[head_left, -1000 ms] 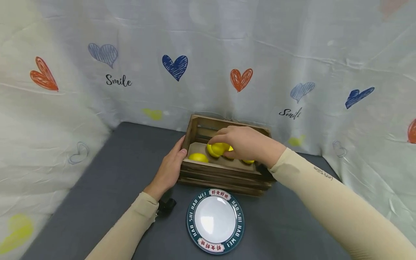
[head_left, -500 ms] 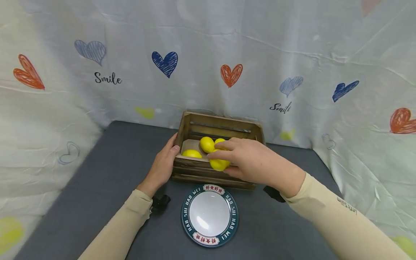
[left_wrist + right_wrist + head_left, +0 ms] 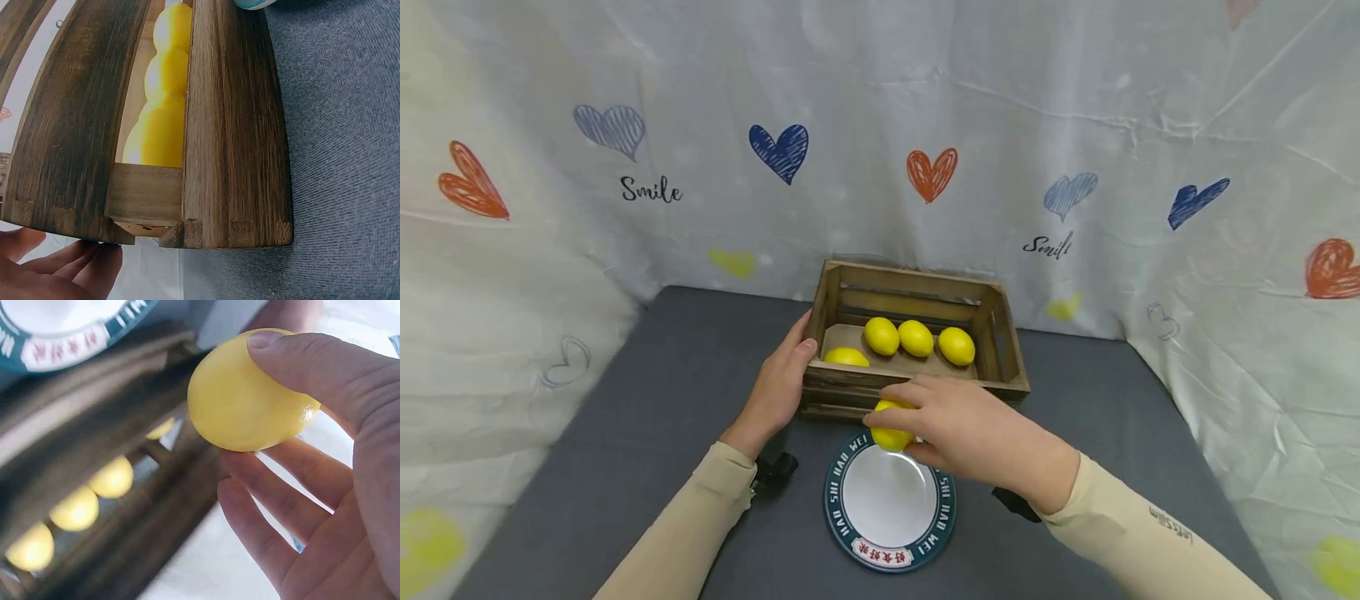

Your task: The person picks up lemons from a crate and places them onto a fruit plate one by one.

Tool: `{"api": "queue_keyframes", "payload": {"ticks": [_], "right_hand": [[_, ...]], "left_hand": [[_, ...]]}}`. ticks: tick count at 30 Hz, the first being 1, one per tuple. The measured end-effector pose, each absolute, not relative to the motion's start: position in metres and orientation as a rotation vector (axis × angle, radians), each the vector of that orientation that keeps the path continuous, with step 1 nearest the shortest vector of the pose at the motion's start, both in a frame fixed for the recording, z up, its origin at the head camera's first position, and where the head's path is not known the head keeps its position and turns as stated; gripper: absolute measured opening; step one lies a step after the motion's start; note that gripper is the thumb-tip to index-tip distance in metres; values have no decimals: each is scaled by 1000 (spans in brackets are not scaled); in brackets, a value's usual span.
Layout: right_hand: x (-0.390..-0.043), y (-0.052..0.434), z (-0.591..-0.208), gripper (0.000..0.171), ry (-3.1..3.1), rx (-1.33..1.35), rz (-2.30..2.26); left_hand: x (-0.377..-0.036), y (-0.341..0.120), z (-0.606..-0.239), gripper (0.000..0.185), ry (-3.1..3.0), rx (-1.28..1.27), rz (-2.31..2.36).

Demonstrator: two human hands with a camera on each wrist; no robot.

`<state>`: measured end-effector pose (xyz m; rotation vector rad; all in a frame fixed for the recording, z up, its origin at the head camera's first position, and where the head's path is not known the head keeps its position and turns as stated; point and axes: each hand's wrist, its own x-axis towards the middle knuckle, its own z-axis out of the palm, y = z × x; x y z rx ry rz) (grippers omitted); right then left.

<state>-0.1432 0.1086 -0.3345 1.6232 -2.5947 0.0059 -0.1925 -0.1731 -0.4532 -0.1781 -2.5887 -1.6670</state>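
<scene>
the right hand [image 3: 970, 433] pinches a yellow lemon [image 3: 892, 427] between thumb and curled fingers, holding it in the air just above the far rim of the plate [image 3: 842, 521], at about 12 o'clock on that plate. in the head view the lemon's long axis runs roughly across the picture, from 9 to 3 o'clock, its ends hidden under the fingers, so which way the tip points cannot be told. the right wrist view shows the same lemon [image 3: 250, 390] with the thumb over its top and the other fingers [image 3: 281, 487] under it, loosely bent (only part of the grip is in sight).

the left hand [image 3: 778, 387] rests on the left end of the wooden crate [image 3: 910, 283], at the crate's 9 o'clock, fingers nearly straight along the end board and thumb hooked over the near corner; it does not close round anything. in the left wrist view its fingertips [image 3: 75, 269] lie against the crate's end.

inside the crate four more lemons lie on the floor: one [image 3: 846, 357] at the near left, and three in a row toward the back [image 3: 882, 336], [image 3: 916, 337], [image 3: 957, 346], touching or nearly touching.

crate and plate sit on a grey table [image 3: 662, 392], the plate at 6 o'clock from the crate and just beside it. a white cloth with hearts [image 3: 782, 150] hangs behind.
</scene>
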Motion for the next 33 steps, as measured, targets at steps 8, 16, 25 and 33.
{"api": "queue_keyframes", "payload": {"ticks": [8,16,25,33], "right_hand": [[-139,101,-372,51,-2720,1623,-3],[-139,93,-396,49,-2765,1631,53],[-139,88,-412,45,-2729,1612,-53],[-137,86,-425,45,-2704,1592,-156]], "left_hand": [[-192,-171,-456,67,-2556,-184,-1698],[-193,-173,-456,67,-2558,-185,-1707],[-191,-172,-454,67,-2562,-169,-1685],[-190,-171,-453,67,-2559,-166,-1680]]}}
